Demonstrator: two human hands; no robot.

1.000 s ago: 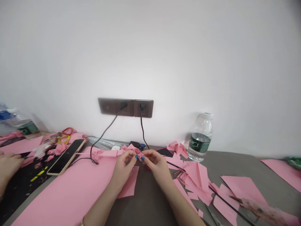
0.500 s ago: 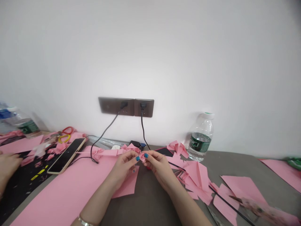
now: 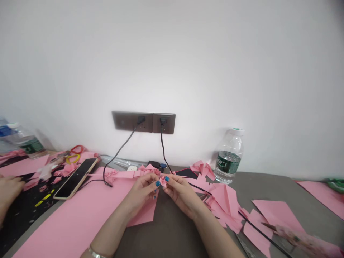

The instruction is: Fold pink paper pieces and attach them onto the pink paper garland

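A small folded pink paper piece is pinched between both hands near the middle of the table. My left hand grips its left side with thumb and forefinger. On its right side, the thumb and forefinger of my right hand press together, the other fingers curled beneath. Under and left of my left hand lies a large pink sheet. Crumpled pink paper pieces lie just behind the hands, and a pink strip runs left from them.
A phone, scissors and another person's hand are at left. At right are a water bottle, pink scraps and a black cable. Wall sockets hold two plugs.
The fingers of my right hand have shifted slightly, and more of the folded pink piece shows between the fingertips. Both hands still hold it in nearly the same place.
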